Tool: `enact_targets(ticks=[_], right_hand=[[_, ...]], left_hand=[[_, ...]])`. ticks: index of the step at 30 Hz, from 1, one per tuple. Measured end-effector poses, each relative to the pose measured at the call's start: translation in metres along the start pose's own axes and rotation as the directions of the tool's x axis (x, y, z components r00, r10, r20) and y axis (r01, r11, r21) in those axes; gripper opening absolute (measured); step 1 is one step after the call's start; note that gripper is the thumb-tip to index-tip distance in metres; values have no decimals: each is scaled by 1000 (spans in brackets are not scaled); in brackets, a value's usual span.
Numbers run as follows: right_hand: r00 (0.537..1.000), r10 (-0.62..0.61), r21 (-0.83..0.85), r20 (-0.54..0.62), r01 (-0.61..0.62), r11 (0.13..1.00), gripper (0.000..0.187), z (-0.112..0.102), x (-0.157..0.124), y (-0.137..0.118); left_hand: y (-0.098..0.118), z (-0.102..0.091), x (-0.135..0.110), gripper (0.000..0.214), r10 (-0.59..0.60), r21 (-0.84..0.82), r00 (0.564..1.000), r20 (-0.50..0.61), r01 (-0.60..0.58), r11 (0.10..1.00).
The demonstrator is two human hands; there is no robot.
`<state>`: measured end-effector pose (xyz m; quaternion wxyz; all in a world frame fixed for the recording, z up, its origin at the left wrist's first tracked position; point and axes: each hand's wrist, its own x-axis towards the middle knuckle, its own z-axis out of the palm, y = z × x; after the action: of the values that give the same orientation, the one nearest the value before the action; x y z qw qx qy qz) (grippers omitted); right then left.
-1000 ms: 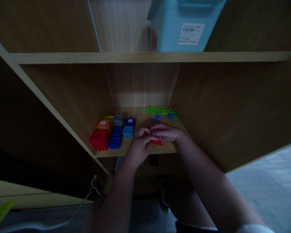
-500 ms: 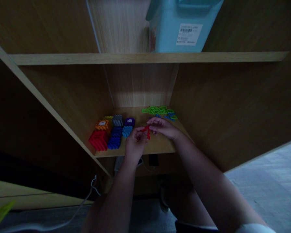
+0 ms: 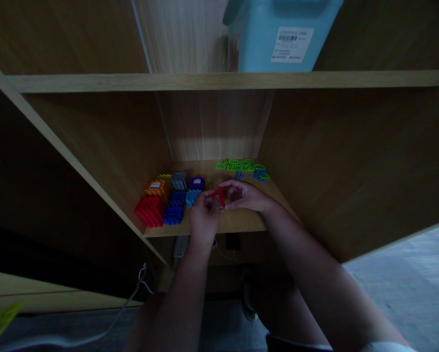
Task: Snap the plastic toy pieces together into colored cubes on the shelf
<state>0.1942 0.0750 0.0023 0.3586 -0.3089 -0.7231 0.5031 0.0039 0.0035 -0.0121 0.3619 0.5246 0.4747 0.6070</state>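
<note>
Over the middle of the shelf, my left hand is closed around red plastic building pieces, pinched between thumb and fingers. From the other side, my right hand has its index finger at the top of the red pieces and its thumb low against them. Fingers cover part of the red plastic, so its full shape is hidden. Left of my hands stand a stack of red notched-edge pieces, dark blue pieces and a light blue block.
Orange, grey and purple blocks stand farther back. Flat green pieces and blue pieces lie at the back right. Overhead, a shelf board carries a light blue bin. A white cable hangs lower left.
The red pieces have turned between my hands, from a thin angled outline to a broader face. My right thumb has dropped lower along them. The view has shifted slightly.
</note>
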Motion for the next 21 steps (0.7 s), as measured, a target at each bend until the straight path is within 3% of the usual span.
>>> enact_targets(ticks=[5,8,13,21], right_hand=[[1000,-12,-78,-16,11,997,73,1,-1,3],[991,-75,-227,-109,49,973,64,1,1,5],[943,-230,-558,-238,61,827,50,7,5,8],[956,-159,-775,-245,-95,625,51,26,6,2]], left_hand=[[0,1,0,26,13,63,1000,1,-13,998],[0,2,-4,30,13,74,1000,-24,-11,997],[3,2,-13,9,143,244,986,-89,-118,963],[10,-7,-10,22,180,256,978,-106,-148,955]])
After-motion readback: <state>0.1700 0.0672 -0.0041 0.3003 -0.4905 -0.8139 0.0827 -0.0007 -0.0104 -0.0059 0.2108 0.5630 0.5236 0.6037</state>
